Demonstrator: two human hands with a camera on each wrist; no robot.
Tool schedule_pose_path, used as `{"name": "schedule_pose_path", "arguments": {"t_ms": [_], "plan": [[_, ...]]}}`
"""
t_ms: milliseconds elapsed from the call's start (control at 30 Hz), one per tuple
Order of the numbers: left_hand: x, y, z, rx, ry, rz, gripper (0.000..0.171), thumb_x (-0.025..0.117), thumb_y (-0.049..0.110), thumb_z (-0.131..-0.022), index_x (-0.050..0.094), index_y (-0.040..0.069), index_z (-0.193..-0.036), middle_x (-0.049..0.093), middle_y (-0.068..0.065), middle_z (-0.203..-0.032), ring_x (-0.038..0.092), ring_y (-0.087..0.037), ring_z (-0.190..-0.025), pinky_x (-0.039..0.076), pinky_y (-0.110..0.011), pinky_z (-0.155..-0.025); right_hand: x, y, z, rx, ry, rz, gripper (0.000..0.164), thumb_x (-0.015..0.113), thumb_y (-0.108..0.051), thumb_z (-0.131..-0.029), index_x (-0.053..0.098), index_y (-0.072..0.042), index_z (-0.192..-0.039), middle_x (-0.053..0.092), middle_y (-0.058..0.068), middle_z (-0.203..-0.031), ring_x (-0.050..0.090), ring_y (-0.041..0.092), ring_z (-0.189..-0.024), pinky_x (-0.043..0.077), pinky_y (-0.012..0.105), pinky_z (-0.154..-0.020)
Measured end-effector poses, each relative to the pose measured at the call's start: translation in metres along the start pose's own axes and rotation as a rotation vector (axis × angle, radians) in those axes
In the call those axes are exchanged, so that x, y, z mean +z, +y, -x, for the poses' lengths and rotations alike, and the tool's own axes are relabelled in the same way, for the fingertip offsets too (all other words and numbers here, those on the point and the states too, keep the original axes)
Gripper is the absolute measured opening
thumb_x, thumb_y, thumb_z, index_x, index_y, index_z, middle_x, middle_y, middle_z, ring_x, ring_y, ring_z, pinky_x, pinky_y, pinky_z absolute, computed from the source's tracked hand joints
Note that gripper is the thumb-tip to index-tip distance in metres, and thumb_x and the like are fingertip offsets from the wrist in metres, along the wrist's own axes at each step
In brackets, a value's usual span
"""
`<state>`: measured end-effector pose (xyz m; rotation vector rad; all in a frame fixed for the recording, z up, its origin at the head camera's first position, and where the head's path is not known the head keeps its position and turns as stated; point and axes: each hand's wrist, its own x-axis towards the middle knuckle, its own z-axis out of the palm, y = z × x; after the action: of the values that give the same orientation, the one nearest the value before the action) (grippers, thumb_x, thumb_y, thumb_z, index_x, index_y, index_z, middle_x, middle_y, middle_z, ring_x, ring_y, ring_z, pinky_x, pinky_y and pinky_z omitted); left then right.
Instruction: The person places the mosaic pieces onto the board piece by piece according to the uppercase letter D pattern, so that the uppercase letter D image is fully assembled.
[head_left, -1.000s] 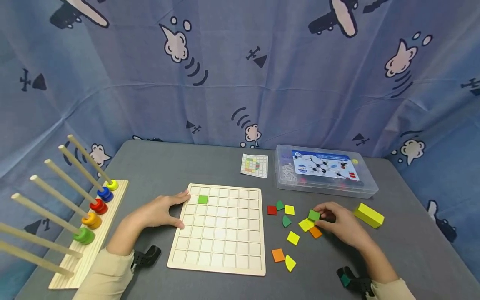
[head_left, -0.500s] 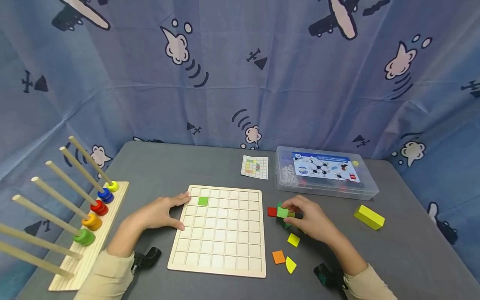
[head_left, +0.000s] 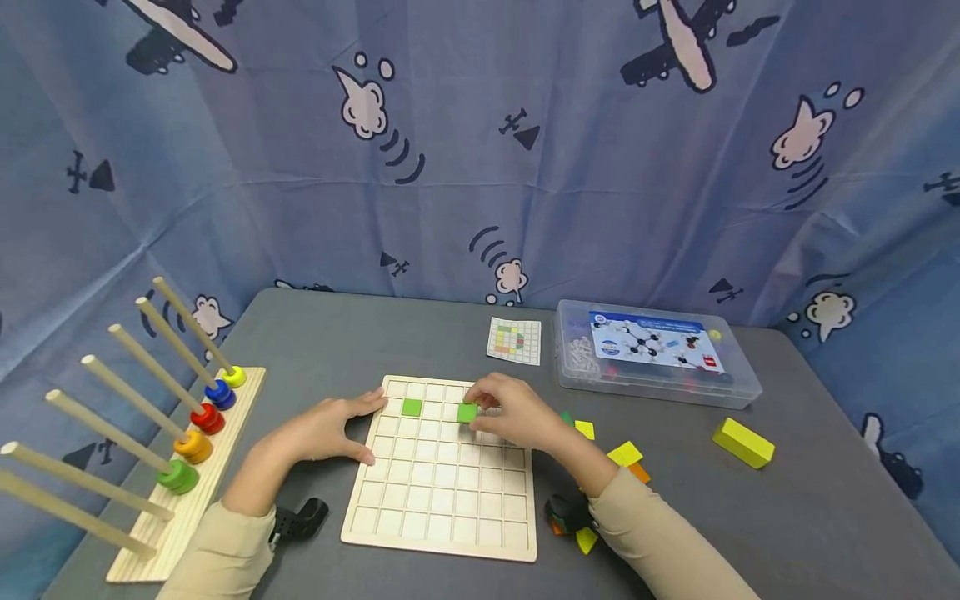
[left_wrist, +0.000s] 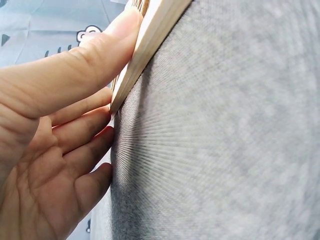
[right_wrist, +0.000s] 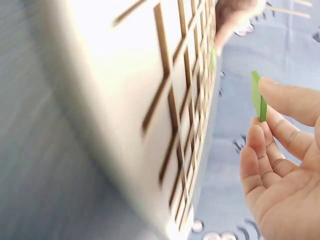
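Observation:
A green square tile (head_left: 467, 413) is pinched between the thumb and fingers of my right hand (head_left: 512, 410). In the right wrist view this tile (right_wrist: 259, 96) is tilted on edge, apart from the gridded board. The wooden board (head_left: 420, 500) has rows of square cells. Another green square (head_left: 411, 407) sits in a cell near its upper left. My left hand (head_left: 324, 431) rests at the board's left edge, fingers extended. Up close, the left thumb (left_wrist: 100, 57) lies against the board's rim (left_wrist: 150, 45), with the other fingers loosely bent beside it.
Right of the board lie yellow tiles (head_left: 626, 454) and other coloured pieces, partly hidden by the right arm. A printed grid card (head_left: 513, 341) and a clear plastic box (head_left: 660, 383) stand behind. A yellow block (head_left: 743, 442) is far right, a peg rack (head_left: 142, 562) left.
My right hand has picked the green tile from the loose pieces and carried it left, over the board's upper part. The left hand stays at the board's edge. The head view has shifted slightly.

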<state>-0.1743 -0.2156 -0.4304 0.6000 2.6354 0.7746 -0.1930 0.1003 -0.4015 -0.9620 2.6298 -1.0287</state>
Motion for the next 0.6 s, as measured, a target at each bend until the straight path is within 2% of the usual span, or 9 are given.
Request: {"name": "schedule_pose_path", "arguments": {"t_ms": [167,333,467,600], "plan": [[0.001,0.000,-0.002,-0.005,-0.002,-0.006,0.096,0.079,0.048,-0.068,0.038,0.011,-0.146,0.028,-0.009,-0.155,0.026,-0.038,-0.140,0.029,-0.056,-0.108,0.013,-0.007,-0.026,0.020,-0.059,-0.003,0.026,0.074,-0.013,-0.083,0.065,-0.009,-0.106,0.061,0.002,-0.099,0.059,0.017,-0.090,0.050,0.025,-0.078],[-0.001,0.001,-0.002,-0.013,-0.003,0.013,0.095,0.079,0.046,-0.068,0.038,0.009,-0.146,0.027,-0.009,-0.155,0.025,-0.037,-0.141,0.028,-0.056,-0.109,0.020,-0.008,-0.048,0.056,-0.097,0.037,0.025,0.074,-0.011,-0.081,0.066,-0.007,-0.105,0.061,0.003,-0.095,0.058,0.015,-0.087,0.049,0.025,-0.077],[-0.002,0.002,-0.001,-0.007,-0.006,0.017,0.095,0.079,0.045,-0.068,0.038,0.008,-0.146,0.027,-0.010,-0.155,0.025,-0.038,-0.141,0.028,-0.056,-0.109,0.026,-0.007,-0.058,0.091,-0.134,0.066,0.025,0.074,-0.009,-0.081,0.067,-0.007,-0.105,0.062,0.003,-0.094,0.057,0.014,-0.087,0.049,0.024,-0.077],[-0.002,0.002,0.000,-0.007,-0.002,0.015,0.094,0.079,0.044,-0.069,0.039,0.008,-0.145,0.028,-0.010,-0.154,0.025,-0.037,-0.141,0.028,-0.056,-0.109,0.030,-0.008,-0.063,0.082,-0.164,0.085,0.023,0.074,-0.009,-0.081,0.067,-0.006,-0.103,0.062,0.004,-0.094,0.056,0.014,-0.086,0.048,0.025,-0.077]]}}
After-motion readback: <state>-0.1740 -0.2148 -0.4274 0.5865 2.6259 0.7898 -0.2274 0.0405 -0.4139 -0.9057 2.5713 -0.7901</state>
